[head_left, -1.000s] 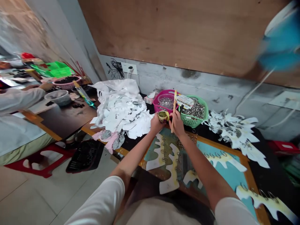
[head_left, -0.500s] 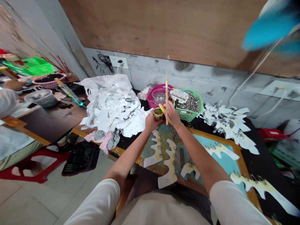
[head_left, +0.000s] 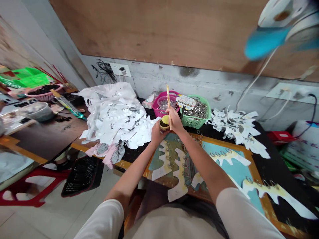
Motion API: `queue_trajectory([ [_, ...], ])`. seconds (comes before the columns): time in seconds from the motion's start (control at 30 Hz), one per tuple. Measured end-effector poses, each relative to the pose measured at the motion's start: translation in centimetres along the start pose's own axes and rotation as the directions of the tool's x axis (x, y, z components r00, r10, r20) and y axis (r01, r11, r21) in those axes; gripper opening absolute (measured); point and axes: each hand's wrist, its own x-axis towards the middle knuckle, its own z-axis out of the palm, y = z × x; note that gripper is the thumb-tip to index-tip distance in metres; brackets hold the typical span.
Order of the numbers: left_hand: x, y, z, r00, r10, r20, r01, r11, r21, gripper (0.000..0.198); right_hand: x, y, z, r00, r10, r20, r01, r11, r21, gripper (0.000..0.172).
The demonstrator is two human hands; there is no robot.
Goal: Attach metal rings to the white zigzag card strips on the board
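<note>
The left hand (head_left: 157, 135) cups a small, light round jar with a yellow lid (head_left: 164, 124) near the black surface's (head_left: 261, 147) far edge; the right hand (head_left: 175, 121) pinches a thin, stiff wooden brush (head_left: 168, 101) upright by its shaft.

Two bare forearms, the left forearm (head_left: 131, 172) and the right forearm (head_left: 204, 162), extend forward and inward from a loose white left sleeve (head_left: 104, 220) and a loose white right sleeve (head_left: 244, 212). The left hand (head_left: 157, 135) is cupped and closed in a grip. The right hand (head_left: 174, 121) sits just beside it and slightly higher, its fingers closed in a pinching grip. Both wrists are bent.
</note>
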Motion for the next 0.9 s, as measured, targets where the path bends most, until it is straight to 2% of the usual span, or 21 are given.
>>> queue_trajectory([
  [0.2,0.1,0.1,0.1,0.999,-0.023,0.032,0.022,0.999,0.027,0.073,0.6,-0.2,0.1,0.999,-0.028,0.029,0.029,0.999,-0.038,0.031],
  [0.37,1.3,-0.1,0.2,0.99,-0.116,0.081,0.113,0.993,0.045,0.076,2.1,0.7,0.3,0.983,-0.061,0.172,0.077,0.993,-0.088,0.025],
  [0.53,1.3,-0.8,-0.2,0.996,-0.07,0.062,0.069,0.997,0.016,0.089,2.3,1.5,-0.8,0.98,-0.083,0.181,0.112,0.982,-0.154,0.027],
  [0.57,1.2,-1.1,-0.5,0.997,-0.066,0.044,0.066,0.998,0.015,0.084,2.0,1.5,-1.1,0.979,-0.091,0.185,0.122,0.979,-0.161,0.027],
  [0.63,1.5,-1.6,-1.1,0.997,-0.076,-0.01,0.076,0.997,0.029,0.062,1.1,1.3,-1.7,0.965,-0.124,0.233,0.168,0.969,-0.18,0.028],
  [0.73,3.5,-2.9,-2.5,0.985,-0.132,-0.109,0.142,0.985,0.094,0.033,-0.5,1.0,-2.0,0.913,-0.176,0.367,0.287,0.918,-0.272,0.033],
  [0.83,7.7,-4.4,-4.2,0.963,-0.192,-0.192,0.224,0.961,0.162,0.028,-1.5,0.8,-1.9,0.875,-0.191,0.445,0.367,0.861,-0.352,0.036],
  [0.9,11.0,-5.4,-5.1,0.959,-0.209,-0.191,0.246,0.948,0.2,0.028,-1.6,0.7,-1.8,0.854,-0.201,0.479,0.403,0.838,-0.367,0.039],
])
